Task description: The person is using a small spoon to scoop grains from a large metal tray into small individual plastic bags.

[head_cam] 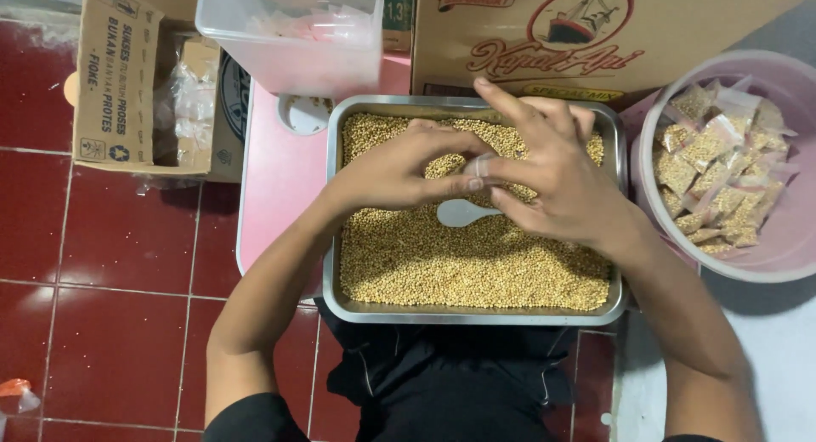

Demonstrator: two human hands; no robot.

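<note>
The left hand (399, 166) and right hand (552, 183) meet above the centre of the metal tray (333, 238), which is filled with small yellowish seeds (442, 263). Both hands pinch one small clear plastic pouch (478, 166) between thumb and fingertips; the right hand's remaining fingers are spread upward. The pouch sits directly between the two hands, touching both.

A white plastic spoon (463, 212) lies on the seeds just below the pouch. Its long axis runs left to right, bowl toward the left hand, handle end toward the right hand and partly hidden under it. The right hand is nearer the handle.

The tray rests on a pink surface (276, 178). A pink basin (765, 255) of filled pouches stands beyond the tray's right edge.
</note>
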